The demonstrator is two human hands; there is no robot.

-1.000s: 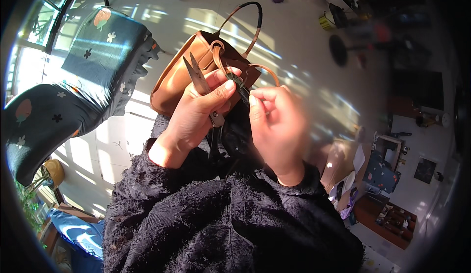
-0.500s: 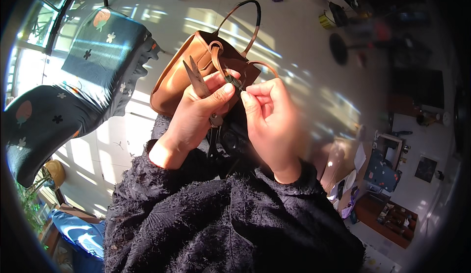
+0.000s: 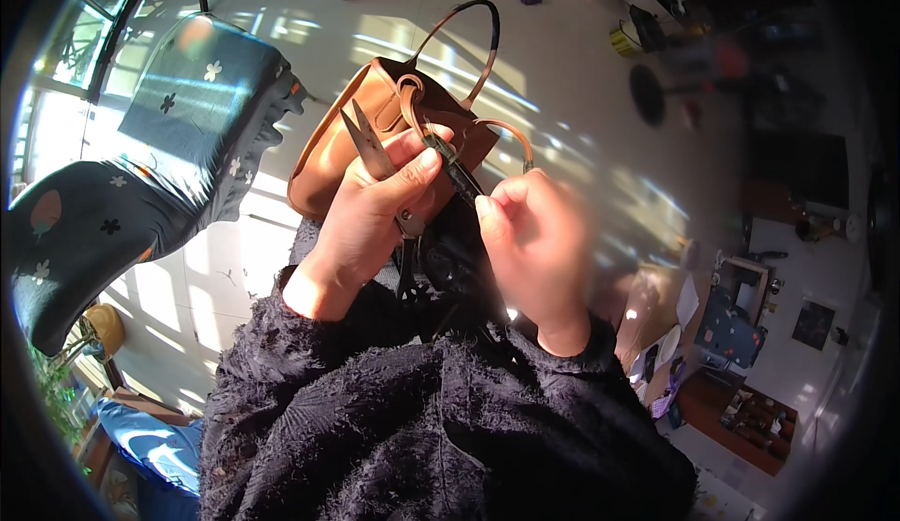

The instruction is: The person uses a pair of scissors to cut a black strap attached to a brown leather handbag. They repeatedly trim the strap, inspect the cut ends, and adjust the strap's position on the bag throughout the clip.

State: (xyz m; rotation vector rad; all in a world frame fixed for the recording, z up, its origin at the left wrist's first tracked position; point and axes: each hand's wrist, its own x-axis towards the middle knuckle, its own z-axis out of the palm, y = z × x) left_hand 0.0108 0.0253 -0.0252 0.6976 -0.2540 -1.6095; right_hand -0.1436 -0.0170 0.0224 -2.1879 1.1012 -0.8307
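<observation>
My left hand [image 3: 361, 216] is closed round a pair of scissors [image 3: 373, 151], blades pointing up and black handles hanging below the palm. Its thumb and forefinger also pinch the near handle [image 3: 444, 154] of a brown handbag [image 3: 342, 151], at a stretch that looks dark and wrapped. To the right, my right hand [image 3: 534, 240] is closed in a pinch by the lower end of that dark stretch. What sits between its fingertips is too small to make out. The bag stands tilted in front of my lap, its far handle [image 3: 495, 38] arching up, partly black.
A chair with a dark patterned cover [image 3: 197, 99] stands at the left. On the right are a cardboard box [image 3: 637, 305] with papers and a wooden drawer of small items [image 3: 741, 418]. Blue fabric [image 3: 155, 446] lies at the lower left. Sunlight stripes the floor.
My right hand has moved down and to the right, away from the left. More of the dark stretch shows between them. The left hand keeps the scissors and handle almost in place.
</observation>
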